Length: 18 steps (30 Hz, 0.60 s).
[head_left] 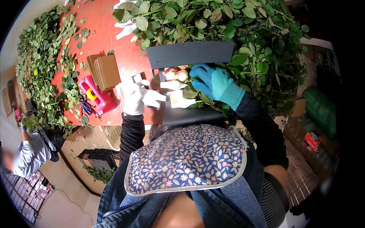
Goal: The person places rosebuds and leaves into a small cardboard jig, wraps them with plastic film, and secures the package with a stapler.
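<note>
My right hand (218,84), in a blue-green knit glove, reaches over a black ridged stand (190,53). Its fingers curl down beside pale pink rose heads (178,75) and leaves; whatever lies under them is hidden. White sleeved buds (174,85) rest in the stand, pointing left, their leafy stems running beneath that hand. My left hand (137,98) wears a white glove and hovers at the stand's left side. Its fingers stretch toward the sleeved buds, and strong light washes out their detail. I make out nothing gripped there.
Leafy rose stems (262,57) heap up at the right and back. On the red table (100,22) sit brown cardboard pieces (104,72) and a pink tape dispenser (99,100). More foliage (36,64) covers the left end, where another person (32,150) works.
</note>
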Available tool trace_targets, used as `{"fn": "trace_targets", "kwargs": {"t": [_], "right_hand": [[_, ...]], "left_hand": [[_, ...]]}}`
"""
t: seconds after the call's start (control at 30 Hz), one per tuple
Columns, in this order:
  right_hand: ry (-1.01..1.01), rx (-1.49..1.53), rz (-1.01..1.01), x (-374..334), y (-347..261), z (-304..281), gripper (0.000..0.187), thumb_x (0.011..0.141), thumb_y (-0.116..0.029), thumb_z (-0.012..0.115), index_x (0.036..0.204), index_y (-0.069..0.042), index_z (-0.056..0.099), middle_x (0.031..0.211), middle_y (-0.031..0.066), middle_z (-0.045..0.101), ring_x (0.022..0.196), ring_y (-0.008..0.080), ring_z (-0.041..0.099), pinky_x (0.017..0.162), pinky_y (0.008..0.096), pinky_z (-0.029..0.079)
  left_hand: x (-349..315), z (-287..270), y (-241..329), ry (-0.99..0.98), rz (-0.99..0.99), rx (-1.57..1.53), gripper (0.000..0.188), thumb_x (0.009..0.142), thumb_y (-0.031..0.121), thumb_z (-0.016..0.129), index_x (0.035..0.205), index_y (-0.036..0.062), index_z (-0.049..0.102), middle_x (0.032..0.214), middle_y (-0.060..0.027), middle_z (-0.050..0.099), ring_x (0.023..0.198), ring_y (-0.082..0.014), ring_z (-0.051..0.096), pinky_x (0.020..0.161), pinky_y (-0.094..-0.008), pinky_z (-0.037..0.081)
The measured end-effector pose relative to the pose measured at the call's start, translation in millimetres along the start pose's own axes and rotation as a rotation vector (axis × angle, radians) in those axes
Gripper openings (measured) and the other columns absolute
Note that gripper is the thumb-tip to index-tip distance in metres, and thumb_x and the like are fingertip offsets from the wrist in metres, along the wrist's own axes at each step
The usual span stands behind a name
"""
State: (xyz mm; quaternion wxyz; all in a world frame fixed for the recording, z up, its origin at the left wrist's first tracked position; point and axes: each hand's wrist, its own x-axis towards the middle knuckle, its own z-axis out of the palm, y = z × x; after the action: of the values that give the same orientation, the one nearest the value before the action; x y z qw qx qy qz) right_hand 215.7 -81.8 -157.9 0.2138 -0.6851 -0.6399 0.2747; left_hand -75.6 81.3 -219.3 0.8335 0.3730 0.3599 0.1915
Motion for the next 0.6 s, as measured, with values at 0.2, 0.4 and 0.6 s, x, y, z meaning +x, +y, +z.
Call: {"fn": "trace_targets", "kwargs": {"t": [0.2,0.4,0.6], "right_hand": [[-0.092,-0.331,-0.081,-2.2,-4.2,9.1,0.022,0.083,-0.025,0.065,0.102,-0.013,0.065,0.123,0.0075,0.058,0.083,0.0305,0.065,0.072,0.0451,0.053],[-0.063,-0.324,-0.024,-4.0,7.3,22.0,0.016,0.081,-0.02,0.067,0.094,-0.011,0.062,0.116,0.0075,0.056,0.078,0.0294,0.064,0.067,0.0442,0.052],[0.025,-0.246,-0.135,-0.8,6.2,14.1,0.014,0.083,-0.019,0.066,0.093,-0.01,0.061,0.113,0.007,0.056,0.075,0.029,0.062,0.066,0.0429,0.051]], "left_hand": [[9.7,57.7,-10.9,0.058,0.111,0.535,0.015,0.094,0.018,0.068,0.101,0.0071,0.061,0.08,-0.0001,0.062,0.074,-0.008,0.056,0.065,-0.0253,0.049],[-8.2,25.7,56.0,0.236,0.255,0.145,0.015,0.097,0.018,0.062,0.1,0.0062,0.054,0.081,-0.0091,0.061,0.064,-0.0263,0.07,0.042,-0.0345,0.055],[-2.8,65.0,16.0,-0.021,0.345,1.163,0.025,0.086,0.019,0.075,0.105,0.0069,0.063,0.08,-0.0069,0.062,0.064,-0.0169,0.057,0.061,-0.0319,0.048]]}}
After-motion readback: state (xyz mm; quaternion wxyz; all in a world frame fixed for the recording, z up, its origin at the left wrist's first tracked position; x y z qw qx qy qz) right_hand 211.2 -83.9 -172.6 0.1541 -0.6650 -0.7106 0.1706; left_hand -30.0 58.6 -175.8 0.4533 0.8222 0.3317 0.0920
